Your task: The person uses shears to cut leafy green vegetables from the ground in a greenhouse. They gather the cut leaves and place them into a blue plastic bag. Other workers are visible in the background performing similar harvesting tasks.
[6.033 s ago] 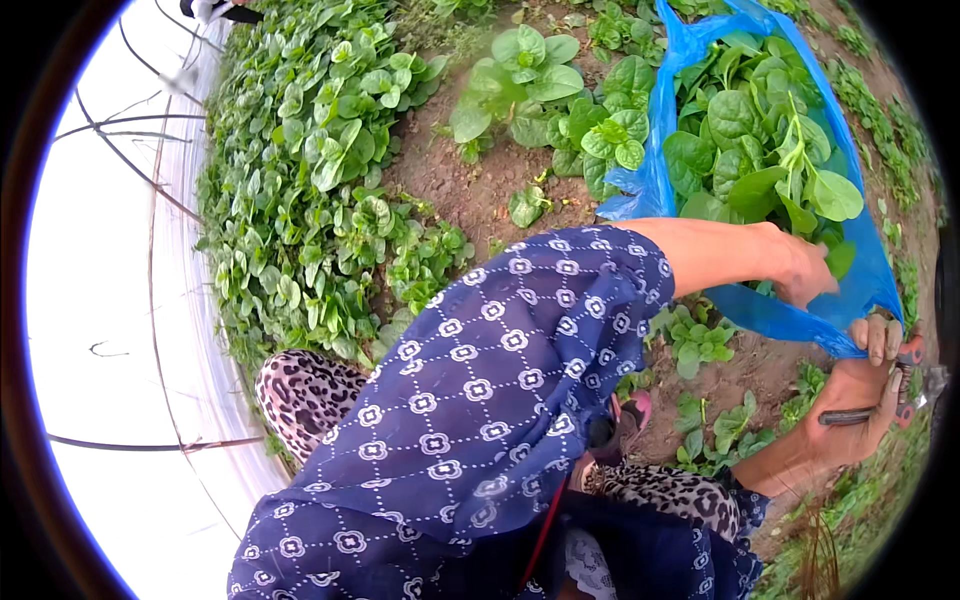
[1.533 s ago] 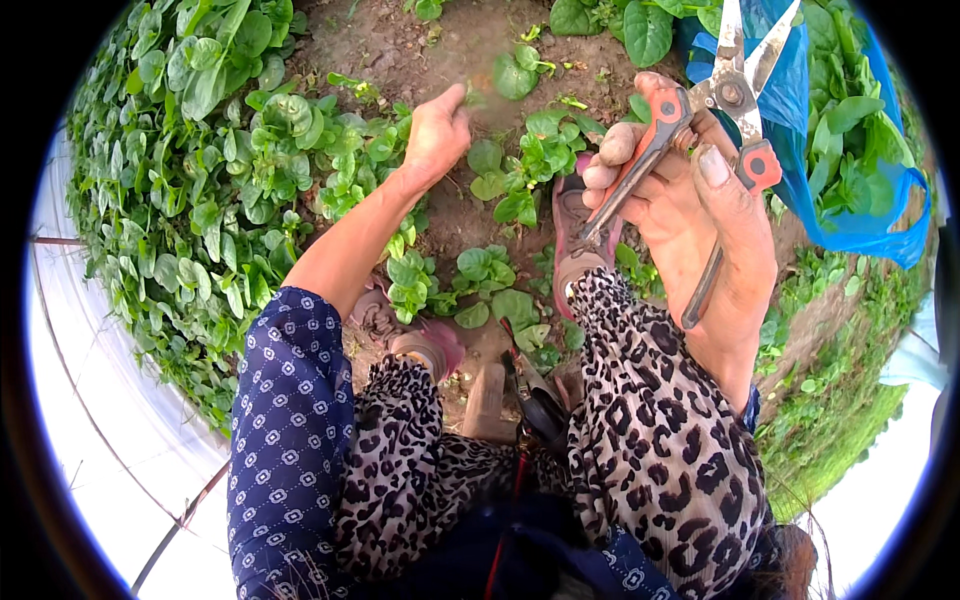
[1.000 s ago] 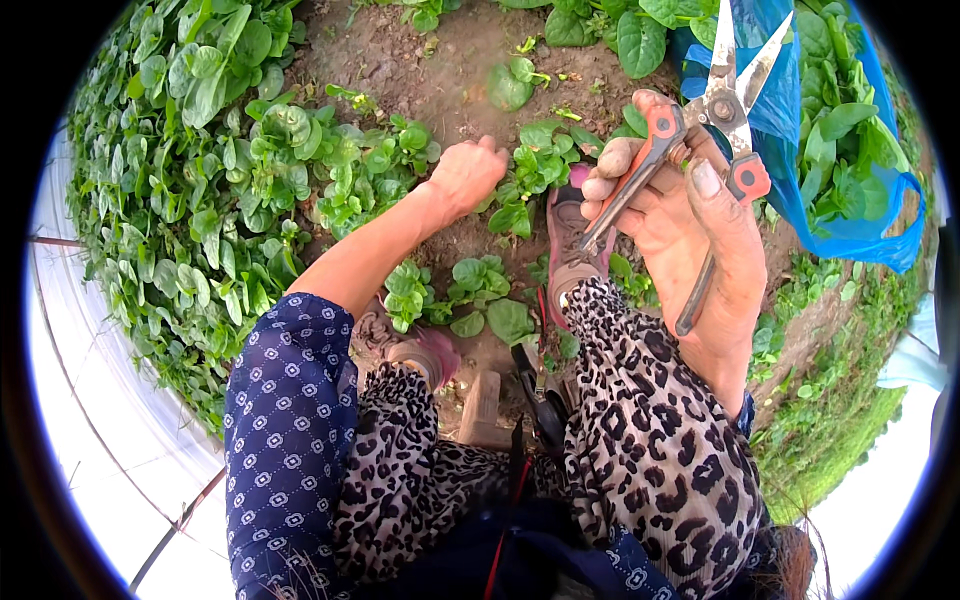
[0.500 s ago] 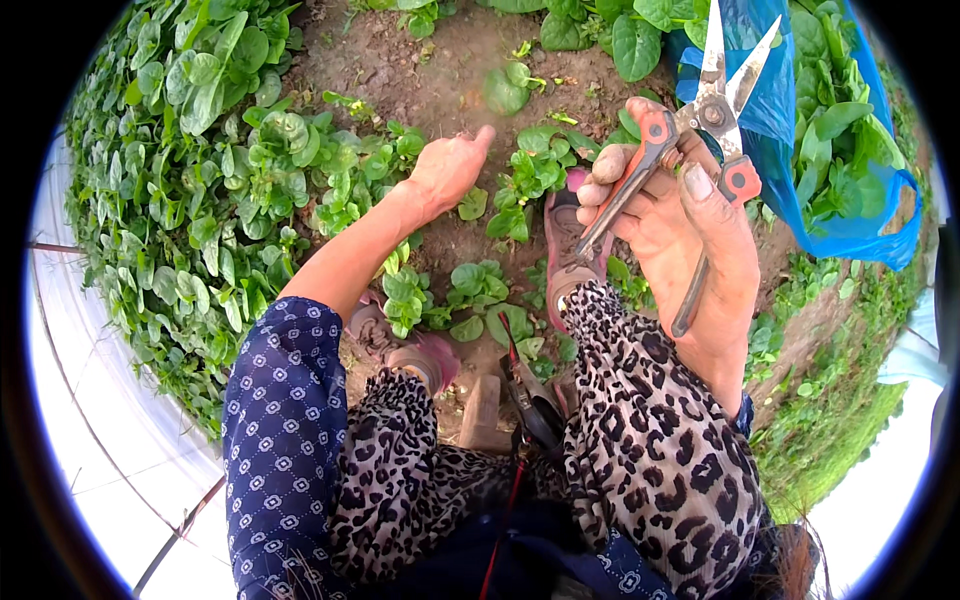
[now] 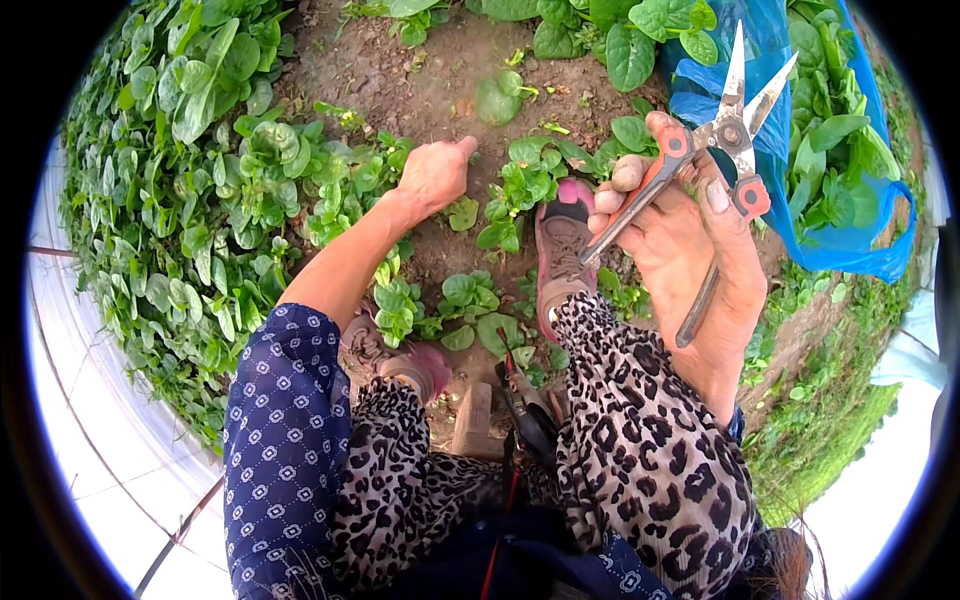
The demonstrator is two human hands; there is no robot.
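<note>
- My left hand [image 5: 432, 177] reaches forward over the brown soil bed [image 5: 420, 80], knuckles up and fingers curled loosely downward, gripping nothing that I can see; the fingertips point at the ground beside a small green leafy seedling [image 5: 462, 213] that sits just under and to the right of them.
- My right hand [image 5: 690, 250] is turned palm up, the fingers wrapped around the pair of garden scissors with orange-red handles and grey metal blades [image 5: 722, 135]; one handle runs across my palm under the fingers, the other hangs down past the heel of the hand.
- The scissor blades stand spread apart and point away from me, above my fingertips, toward the blue plastic bag stuffed with cut green leaves [image 5: 840, 170], which lies just beyond and to the right of that hand.
- Between my two hands grows a cluster of low leafy green plants [image 5: 520, 185], and just beside it is my pink and grey shoe [image 5: 562, 250], planted on the soil right under my right fingers.
- To the left of my left hand, a dense strip of broad-leaved greens [image 5: 200, 170] covers the ground.
- Below both hands are my leopard-print trousers [image 5: 650, 440] and my dark blue patterned sleeve [image 5: 285, 420].
</note>
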